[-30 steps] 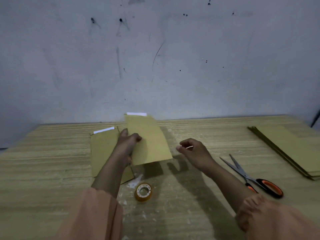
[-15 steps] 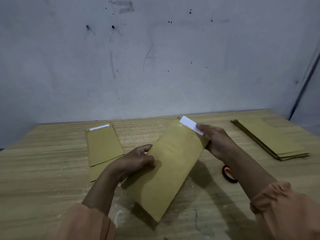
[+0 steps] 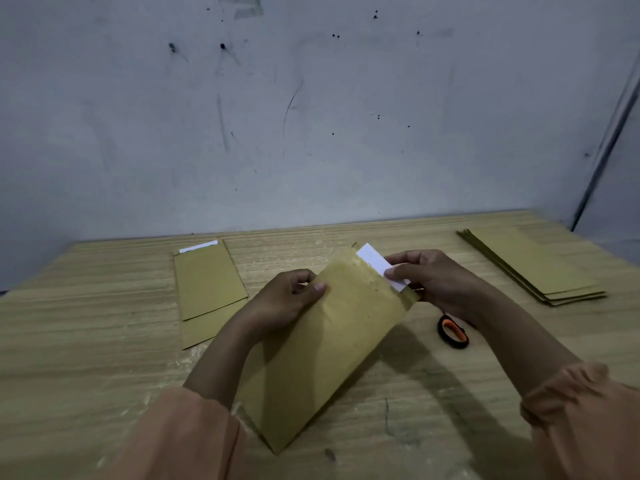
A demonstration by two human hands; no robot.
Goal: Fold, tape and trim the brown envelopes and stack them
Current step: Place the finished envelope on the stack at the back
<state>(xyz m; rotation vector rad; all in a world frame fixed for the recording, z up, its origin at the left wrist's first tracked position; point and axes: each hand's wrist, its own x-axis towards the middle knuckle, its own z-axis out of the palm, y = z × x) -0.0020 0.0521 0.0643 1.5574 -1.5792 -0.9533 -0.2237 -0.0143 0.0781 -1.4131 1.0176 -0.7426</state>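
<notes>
Now the brown envelope (image 3: 332, 344) has come off the left stack (image 3: 207, 289); left hand (image 3: 287, 299) grip clamps its edge, right hand (image 3: 433, 282) grip pinches the white strip (image 3: 375, 263), ready for sealing above the surface (image 3: 86, 341).

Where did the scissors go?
In the head view, only the scissors' orange-and-black handle shows, on the table right of centre, just below the right hand.

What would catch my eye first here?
A brown envelope held above the wooden table at centre, the left hand gripping its edge, the right hand pinching its white strip. Envelope stacks lie far left and far right.
</notes>
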